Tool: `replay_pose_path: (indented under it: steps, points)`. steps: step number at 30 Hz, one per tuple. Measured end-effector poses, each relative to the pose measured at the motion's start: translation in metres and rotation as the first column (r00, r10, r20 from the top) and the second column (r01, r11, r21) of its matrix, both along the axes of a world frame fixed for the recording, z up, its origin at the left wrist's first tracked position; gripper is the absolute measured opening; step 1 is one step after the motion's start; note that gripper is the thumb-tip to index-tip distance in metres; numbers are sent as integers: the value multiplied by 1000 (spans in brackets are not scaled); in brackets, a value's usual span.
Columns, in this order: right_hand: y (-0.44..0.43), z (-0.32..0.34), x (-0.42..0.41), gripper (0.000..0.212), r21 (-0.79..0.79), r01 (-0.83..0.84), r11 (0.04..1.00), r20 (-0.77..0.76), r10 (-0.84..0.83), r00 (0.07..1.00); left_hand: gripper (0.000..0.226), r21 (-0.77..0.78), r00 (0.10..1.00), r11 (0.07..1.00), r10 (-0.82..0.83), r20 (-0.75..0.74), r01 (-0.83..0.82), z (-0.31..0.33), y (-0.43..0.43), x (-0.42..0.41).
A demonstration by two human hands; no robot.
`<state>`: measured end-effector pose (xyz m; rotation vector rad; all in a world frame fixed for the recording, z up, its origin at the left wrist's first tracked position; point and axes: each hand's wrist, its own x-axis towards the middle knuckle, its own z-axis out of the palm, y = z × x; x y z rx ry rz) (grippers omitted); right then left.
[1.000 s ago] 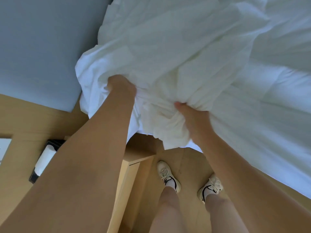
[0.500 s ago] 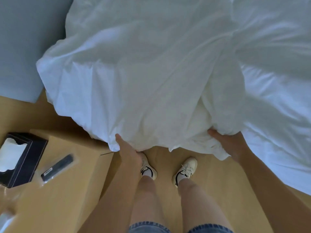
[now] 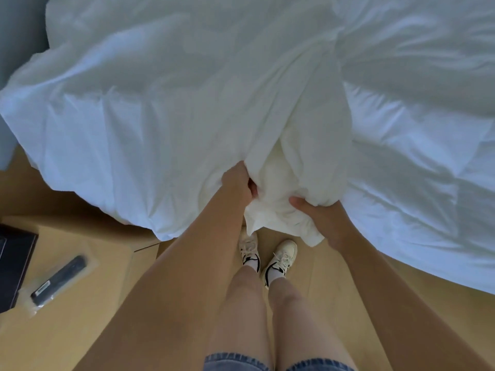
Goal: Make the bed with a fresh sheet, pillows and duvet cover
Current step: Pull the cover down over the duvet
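Pale wood floor (image 3: 348, 277) runs beside the bed, and we stand on it in white shoes (image 3: 281, 255) and denim shorts (image 3: 235, 362). Above our feet the white cover (image 3: 174, 108) lies heaped and creased across the bed, its near edge hanging off the side toward the floor.

Between our hands the cover gapes, and a creamier bunch, which we take for the duvet (image 3: 278, 170), shows inside that gap and spills out below it. How much of it sits within the cover we cannot tell.

Our left hand (image 3: 238, 183) grips the cover at the left lip of the gap, fingers (image 3: 251, 190) curled tight into the fold. Our right hand (image 3: 321, 218) holds the duvet from below, thumb pressed into the bunch and the other fingers wrapped under it, hidden by cloth.

At lower left stands a wooden bench (image 3: 80, 330). On it lies a clear bag (image 3: 29, 309) with a black remote (image 3: 59, 279) inside. Just left of that sits a black box (image 3: 13, 263), cut off by the edge, so we cannot see what it holds.
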<state>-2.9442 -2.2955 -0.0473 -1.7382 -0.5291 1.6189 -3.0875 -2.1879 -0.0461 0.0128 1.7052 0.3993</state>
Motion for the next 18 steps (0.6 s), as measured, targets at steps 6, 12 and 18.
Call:
replay_pose_path:
  steps: [6, 12, 18]
  points:
    - [29, 24, -20, 70, 45, 144, 989, -37, -143, 989, 26, 252, 972, 940, 237, 3, -230, 24, 18, -7]
    - [31, 61, 18, 33, 93, 401, 911, -185, -380, 906, 35, 443, 971, 871, 239, -8, -211, 70, 35, -44]
    - [-103, 50, 187, 21, 38, 318, 947, 122, -320, 939, 45, 452, 809, 847, 461, -364, -279, 62, -24, -87]
